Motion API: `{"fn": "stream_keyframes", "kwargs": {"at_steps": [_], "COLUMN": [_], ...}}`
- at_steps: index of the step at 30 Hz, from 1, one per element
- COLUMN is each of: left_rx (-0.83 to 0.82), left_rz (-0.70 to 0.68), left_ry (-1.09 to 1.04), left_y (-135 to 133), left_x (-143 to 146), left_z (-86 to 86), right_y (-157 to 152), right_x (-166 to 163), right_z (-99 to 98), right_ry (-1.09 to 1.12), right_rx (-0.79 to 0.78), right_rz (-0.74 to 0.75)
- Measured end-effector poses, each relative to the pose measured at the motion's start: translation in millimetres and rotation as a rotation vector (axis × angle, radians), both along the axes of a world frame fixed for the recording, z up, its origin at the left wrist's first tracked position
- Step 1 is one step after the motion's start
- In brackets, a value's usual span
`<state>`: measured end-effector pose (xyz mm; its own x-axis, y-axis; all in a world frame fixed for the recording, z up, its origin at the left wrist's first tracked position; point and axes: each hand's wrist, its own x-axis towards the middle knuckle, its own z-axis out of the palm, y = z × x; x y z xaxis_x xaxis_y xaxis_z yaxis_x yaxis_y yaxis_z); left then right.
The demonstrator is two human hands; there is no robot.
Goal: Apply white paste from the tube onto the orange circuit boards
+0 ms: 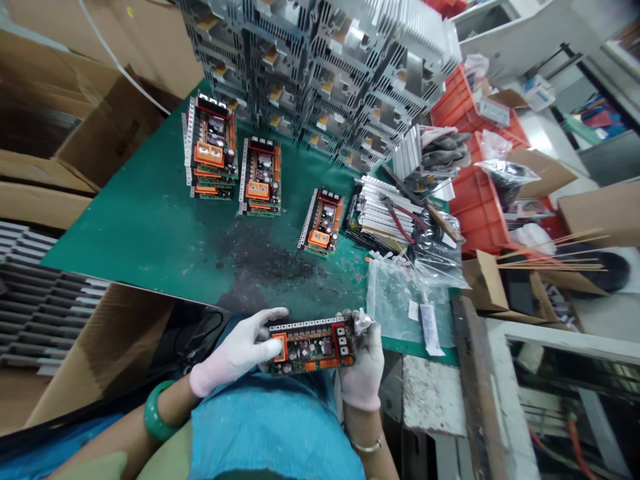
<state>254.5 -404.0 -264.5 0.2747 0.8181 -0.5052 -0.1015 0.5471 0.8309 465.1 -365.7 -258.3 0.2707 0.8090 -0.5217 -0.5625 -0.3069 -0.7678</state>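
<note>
A circuit board with a metal strip along its far edge, an orange block on the left and a dark red block on the right is held level just above my lap. My left hand, in a white glove, grips its left end with the thumb on top near the orange block. Gloved too, my right hand closes round the right end. A small silvery crumpled piece shows at the right fingertips; I cannot make out what it is. Similar boards stand stacked on the green table.
Silver heat sinks are piled high at the back. Right of a nearer board stack lie metal strips, red-handled pliers and plastic bags. Orange crates stand beyond; a cardboard box is at left.
</note>
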Motion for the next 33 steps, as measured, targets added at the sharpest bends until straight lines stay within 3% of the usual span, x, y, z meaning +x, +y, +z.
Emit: {"fn": "stream_keyframes", "kwargs": {"at_steps": [5, 9, 13, 16, 20, 23, 26, 29, 33], "left_rx": [0.051, 0.063, 0.041, 0.047, 0.138, 0.296, 0.602, 0.97, 1.244], "left_rz": [0.085, 0.213, 0.307, 0.17, -0.261, -0.423, -0.386, -0.348, -0.28], "left_ry": [-0.052, 0.021, 0.058, 0.045, 0.216, 0.583, 0.888, 0.96, 0.978], "left_y": [-0.3, 2.2, 0.2, -2.7, 0.2, 5.4, 9.1, 12.4, 19.6], "left_x": [-4.1, -4.5, 0.2, 2.0, 0.9, -2.0, -7.3, -10.5, -1.3], "left_z": [7.0, 13.3, 12.5, 14.0, 23.2, 25.9, 20.7, 13.9, 7.8], "right_y": [5.4, 14.3, 20.2, 22.9, 27.5, 30.7, 32.8, 35.2, 39.8], "right_x": [3.4, 9.1, 8.0, 4.3, 3.8, 7.3, 10.3, 10.1, 6.4], "right_z": [4.3, 12.4, 16.5, 15.6, 11.3, 8.2, 7.9, 11.0, 16.4], "right_ry": [0.01, 0.033, -0.042, -0.103, -0.177, -0.287, -0.426, -0.516, -0.565], "right_rx": [0.085, 0.233, 0.262, 0.272, 0.306, 0.322, 0.331, 0.375, 0.437], "right_rz": [0.011, -0.074, -0.084, -0.06, -0.038, -0.018, 0.038, 0.069, 0.092]}}
